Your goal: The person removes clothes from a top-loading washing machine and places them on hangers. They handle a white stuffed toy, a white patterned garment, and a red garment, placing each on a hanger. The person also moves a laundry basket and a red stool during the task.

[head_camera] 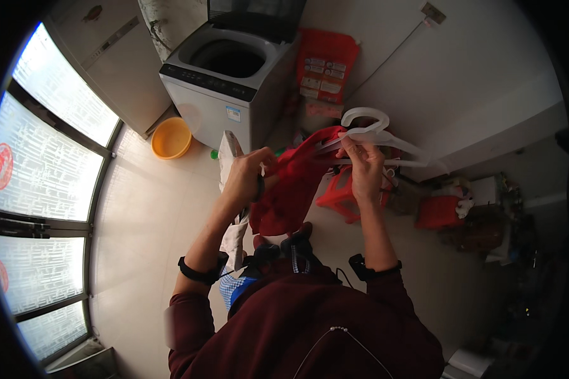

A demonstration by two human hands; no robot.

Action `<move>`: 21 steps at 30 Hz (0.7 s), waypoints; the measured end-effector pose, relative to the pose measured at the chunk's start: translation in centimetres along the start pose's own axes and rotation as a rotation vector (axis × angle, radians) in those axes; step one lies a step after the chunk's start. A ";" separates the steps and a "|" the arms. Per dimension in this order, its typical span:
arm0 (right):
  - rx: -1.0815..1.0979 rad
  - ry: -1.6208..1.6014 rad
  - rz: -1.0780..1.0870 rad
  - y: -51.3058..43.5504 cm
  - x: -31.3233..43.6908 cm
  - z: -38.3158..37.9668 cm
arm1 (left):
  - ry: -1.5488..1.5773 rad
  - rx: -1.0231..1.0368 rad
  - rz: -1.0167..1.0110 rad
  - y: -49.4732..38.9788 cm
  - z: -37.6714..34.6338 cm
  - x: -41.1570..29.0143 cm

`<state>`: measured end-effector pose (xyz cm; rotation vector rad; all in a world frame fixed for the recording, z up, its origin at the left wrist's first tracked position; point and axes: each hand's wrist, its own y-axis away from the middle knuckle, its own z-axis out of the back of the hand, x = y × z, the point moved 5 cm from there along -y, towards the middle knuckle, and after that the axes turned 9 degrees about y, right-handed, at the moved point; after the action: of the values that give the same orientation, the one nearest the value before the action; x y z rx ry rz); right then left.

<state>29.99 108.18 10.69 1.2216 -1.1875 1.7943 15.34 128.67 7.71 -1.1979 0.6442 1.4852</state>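
My right hand (364,163) is closed on white plastic clothes hangers (398,142), pinching them near the hook. A red garment (287,194) hangs down in front of me, its upper part reaching one end of a hanger beside my right hand. My left hand (247,173) is at the garment's left side with the fingers bent; whether it grips the cloth cannot be told. A pale patterned cloth (232,241) hangs by my left forearm, partly hidden behind it.
Ahead stands a top-loading washing machine (208,102) with its lid up. A yellow basin (171,138) is on the floor to its left. Behind the garment is a red plastic stool (336,194). Several items, among them a red container (438,212), lie along the right wall.
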 end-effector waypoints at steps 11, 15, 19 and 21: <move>-0.190 -0.438 -0.422 3.1 -8.1 -3.0 | 0.139 -0.026 -0.095 2.0 -6.3 -1.7; -0.256 -0.926 -0.353 1.5 -11.1 -1.2 | 0.258 0.090 -0.208 1.7 -4.1 -1.9; -0.188 -1.000 -0.267 -0.1 -10.1 2.2 | 0.118 -0.123 0.029 1.5 1.8 0.7; -0.213 -0.970 -0.305 -0.4 -9.8 3.0 | 0.086 -0.147 0.019 1.1 3.5 -0.2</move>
<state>34.81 105.34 2.13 2.0870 -1.5124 0.7872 13.16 131.33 8.85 -1.3781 0.6132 1.5243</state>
